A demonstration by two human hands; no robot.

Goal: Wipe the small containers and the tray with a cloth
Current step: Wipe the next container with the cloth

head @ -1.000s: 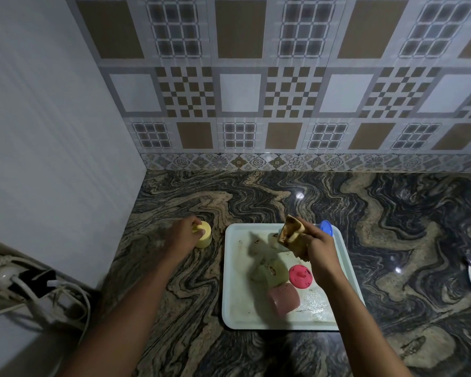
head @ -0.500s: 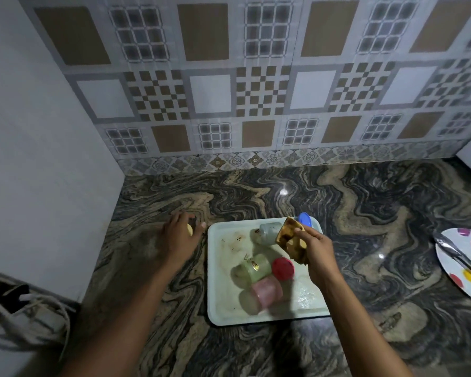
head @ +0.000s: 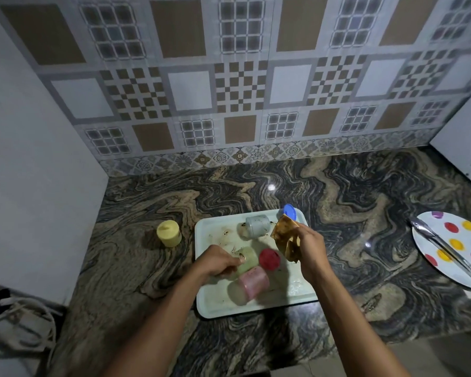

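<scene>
A white tray [head: 215, 303] lies on the marble counter with small containers tipped over on it. My left hand [head: 218, 261] grips the pale green container [head: 249, 258] near the tray's left side. Beside it lie a pink container [head: 253, 282], a red lid [head: 269, 258], a grey container [head: 257, 225] and a blue lid [head: 289, 211] at the far edge. My right hand [head: 309, 247] holds a crumpled brownish cloth [head: 283, 235] above the tray's right side. A yellow container [head: 169, 233] stands upright on the counter left of the tray.
A white plate with coloured dots [head: 457, 248] carries metal tongs [head: 446, 250] at the right. A white appliance [head: 462, 137] fills the far right corner. Cables [head: 17, 319] lie at the lower left. Tiled wall runs behind the counter.
My left hand has let go of the yellow container on the counter and moved right onto the tray, taking hold of the green container. The right hand still holds the cloth.
</scene>
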